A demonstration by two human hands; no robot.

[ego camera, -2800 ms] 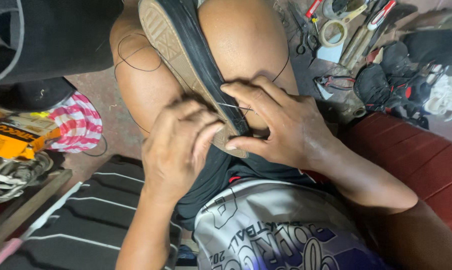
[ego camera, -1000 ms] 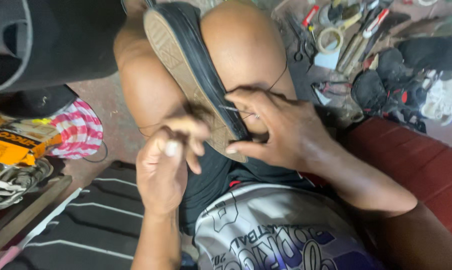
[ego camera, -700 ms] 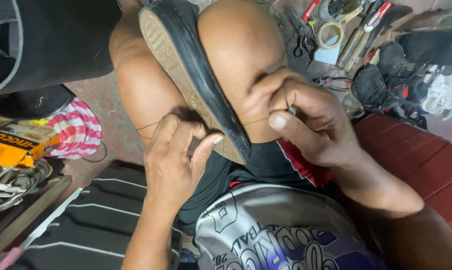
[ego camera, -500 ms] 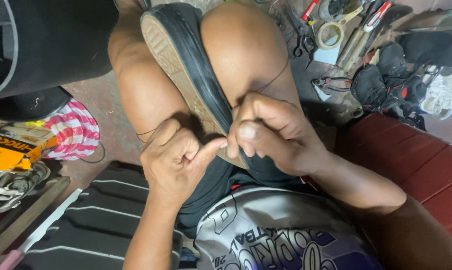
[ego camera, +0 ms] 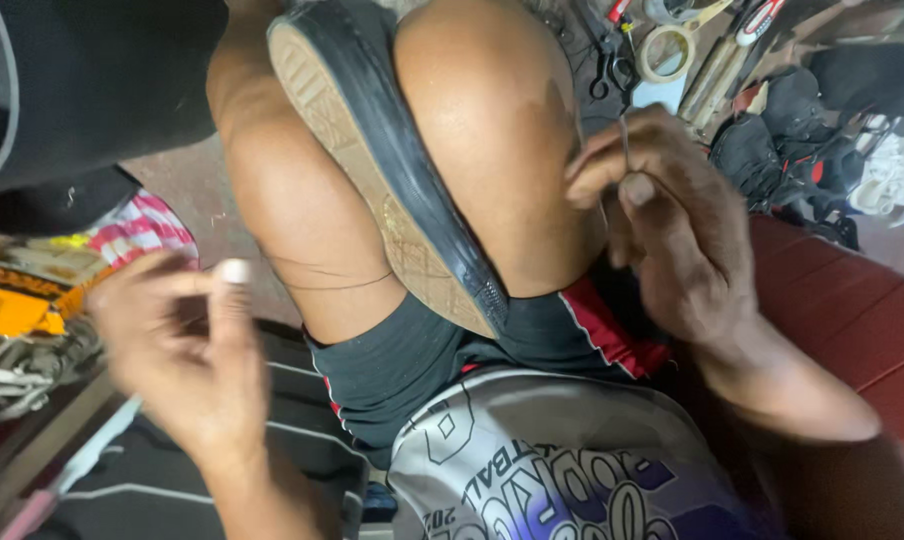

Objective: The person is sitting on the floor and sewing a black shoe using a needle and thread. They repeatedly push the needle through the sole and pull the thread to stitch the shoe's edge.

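The light is soft and quite dim, with a weak shine on my right knee (ego camera: 492,130). My left hand (ego camera: 187,350) is smeared by motion blur. My right hand (ego camera: 672,220) stays sharper. The corners are dark.

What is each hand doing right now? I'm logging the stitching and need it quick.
Left hand: blurred, fingers pinched, apparently on thin thread; not certain.
Right hand: pinched shut on a thin needle, beside the knee, off the shoe.
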